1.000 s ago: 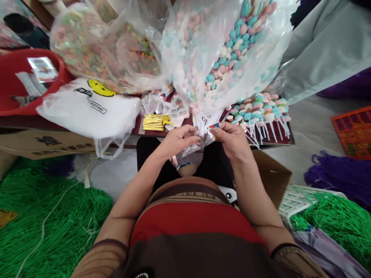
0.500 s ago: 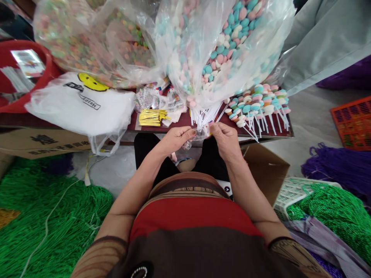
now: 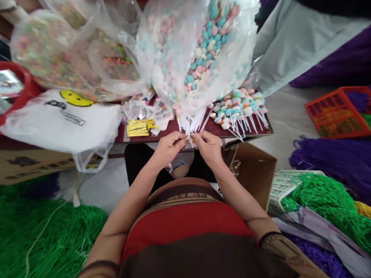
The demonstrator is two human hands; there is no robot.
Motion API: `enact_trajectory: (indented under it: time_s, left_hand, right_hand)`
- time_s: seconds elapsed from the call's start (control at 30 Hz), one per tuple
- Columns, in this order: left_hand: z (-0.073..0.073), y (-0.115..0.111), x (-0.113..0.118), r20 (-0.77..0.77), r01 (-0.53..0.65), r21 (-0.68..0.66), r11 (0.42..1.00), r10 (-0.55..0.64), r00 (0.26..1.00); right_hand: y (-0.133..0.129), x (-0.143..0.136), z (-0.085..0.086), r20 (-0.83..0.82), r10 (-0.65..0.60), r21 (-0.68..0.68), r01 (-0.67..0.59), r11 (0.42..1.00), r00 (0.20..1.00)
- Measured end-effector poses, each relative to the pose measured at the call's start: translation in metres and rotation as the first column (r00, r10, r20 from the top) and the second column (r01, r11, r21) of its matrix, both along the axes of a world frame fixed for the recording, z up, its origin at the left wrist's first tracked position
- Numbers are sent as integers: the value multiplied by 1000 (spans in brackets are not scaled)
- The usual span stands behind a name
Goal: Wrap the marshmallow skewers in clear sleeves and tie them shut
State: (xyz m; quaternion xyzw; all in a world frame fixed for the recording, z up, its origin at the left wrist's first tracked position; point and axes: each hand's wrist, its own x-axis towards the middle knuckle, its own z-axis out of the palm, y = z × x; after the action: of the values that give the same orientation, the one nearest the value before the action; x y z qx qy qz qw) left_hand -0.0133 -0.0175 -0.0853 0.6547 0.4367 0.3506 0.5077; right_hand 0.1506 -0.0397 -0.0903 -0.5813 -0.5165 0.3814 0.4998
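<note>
At the table's front edge my left hand (image 3: 171,150) and my right hand (image 3: 210,150) meet, thumbs and fingers pinched. Between their fingertips is a small clear plastic bag (image 3: 190,142), mostly covered by the fingers. Just beyond them lies a fan of white sticks (image 3: 193,121). To the right, candy skewers (image 3: 239,105) in pink, blue and white are heaped with their sticks pointing towards me. Gold twist ties (image 3: 139,127) lie in a bundle on the left, with printed clear bags (image 3: 146,109) piled behind them.
A large clear sack of pastel candies (image 3: 199,58) stands behind the sticks, another sack of colourful candies (image 3: 72,65) to its left. A white plastic bag (image 3: 58,123) overhangs the table edge. An open cardboard box (image 3: 256,173) is below right. Green strands (image 3: 52,231) cover the floor at left.
My hands have come closer together, the right one moving left, and the plastic bag between them is now gathered up. The whole view has shifted, with the table things appearing further left.
</note>
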Motion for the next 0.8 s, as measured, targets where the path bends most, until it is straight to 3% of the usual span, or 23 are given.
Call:
enact_trajectory:
  time_s: [0.13,0.2,0.3,0.37,0.4,0.5,0.63,0.7,0.8]
  left_hand:
    - [-2,4,0,32,-94,169,981,90,995]
    - [-2,7,-4,30,-132,202,970,129,991]
    - [-6,10,-7,43,-180,217,959,175,984]
    - [-10,10,-6,74,-191,194,962,179,981]
    - [-12,10,-5,89,-193,175,966,179,980]
    - [-16,6,0,110,-221,98,970,210,972]
    - [-16,3,2,113,-282,-98,954,292,950]
    - [-17,4,0,128,-279,-180,943,304,944]
    - [-23,6,-5,181,-283,-217,934,323,929]
  right_hand:
    - [-2,9,-3,90,98,26,-101,995,991]
    - [1,27,-5,108,74,15,-76,997,991]
    - [11,69,-2,174,-183,51,177,983,967]
    - [21,99,2,351,-374,103,362,927,859]
    - [26,112,4,475,-403,100,407,908,782]
    - [42,132,10,776,-246,-60,457,888,581]
    - [59,131,10,882,-6,-241,462,853,471]
    - [63,130,9,890,14,-250,462,851,457]
    - [61,135,9,886,-95,-170,508,844,454]
